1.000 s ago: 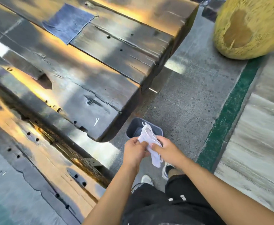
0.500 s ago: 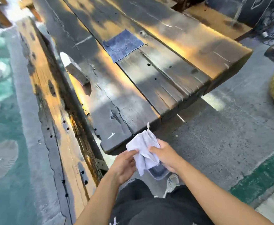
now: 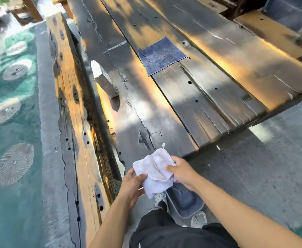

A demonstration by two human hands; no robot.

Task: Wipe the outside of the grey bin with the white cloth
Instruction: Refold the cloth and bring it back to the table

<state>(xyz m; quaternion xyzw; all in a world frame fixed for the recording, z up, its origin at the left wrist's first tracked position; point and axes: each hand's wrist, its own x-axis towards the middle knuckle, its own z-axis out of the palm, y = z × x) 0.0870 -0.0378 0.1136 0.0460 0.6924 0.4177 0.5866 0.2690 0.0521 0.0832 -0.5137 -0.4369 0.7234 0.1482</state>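
Step in hand: readying the cloth, as I judge it; no wiping contact with the bin is visible.
Left hand [image 3: 132, 185]: fingers and thumb curl round the left edge of the soft, crumpled white terry cloth [image 3: 154, 173].
Right hand [image 3: 181, 170]: thumb and fingers pinch the cloth's right side, so both hands hold it bunched between them in the air.
Cloth: thick and limp, folded over itself, with a small loop at its top corner; a loose flap hangs down.
Bin: the grey, smooth plastic bin with rounded corners [image 3: 191, 210] stands on the concrete floor [image 3: 254, 167] just below the hands, between the person's pale shoes, partly hidden by the cloth.
Next move: probably lower the cloth to the bin's outer wall, steadying the rim with one hand; light plastic may slide.
Surroundings: a dark, weathered plank table with bolt holes [image 3: 164, 104] carries a flat blue-grey square cloth [image 3: 162, 55].
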